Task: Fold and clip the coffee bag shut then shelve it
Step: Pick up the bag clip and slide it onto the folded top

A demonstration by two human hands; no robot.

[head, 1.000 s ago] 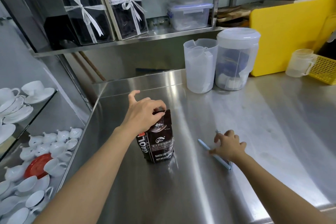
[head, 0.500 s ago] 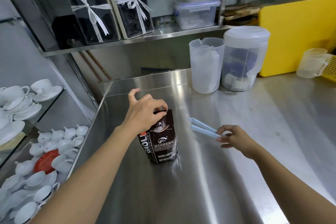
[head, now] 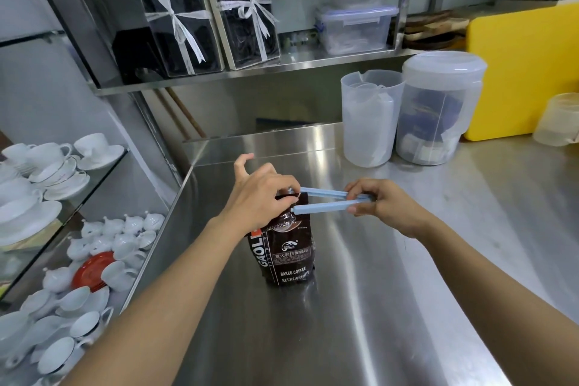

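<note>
A dark brown coffee bag (head: 288,255) stands upright on the steel counter (head: 360,307). My left hand (head: 260,194) pinches its folded top from above, hiding the fold. My right hand (head: 380,202) holds a long light-blue bag clip (head: 326,202) at its hinged end. The clip's two arms are spread apart, and their free ends reach the bag's top, one arm behind it and one in front.
Two clear plastic pitchers (head: 371,117) (head: 438,106) stand at the back of the counter, beside a yellow board (head: 523,69). The steel shelf (head: 244,75) above holds ribboned gift boxes and lidded containers. White cups and teapots (head: 103,247) fill glass shelves on the left.
My right hand picked the blue clip up off the counter, opened it and carried it left to the bag's top. My left hand kept its hold on the folded top.
</note>
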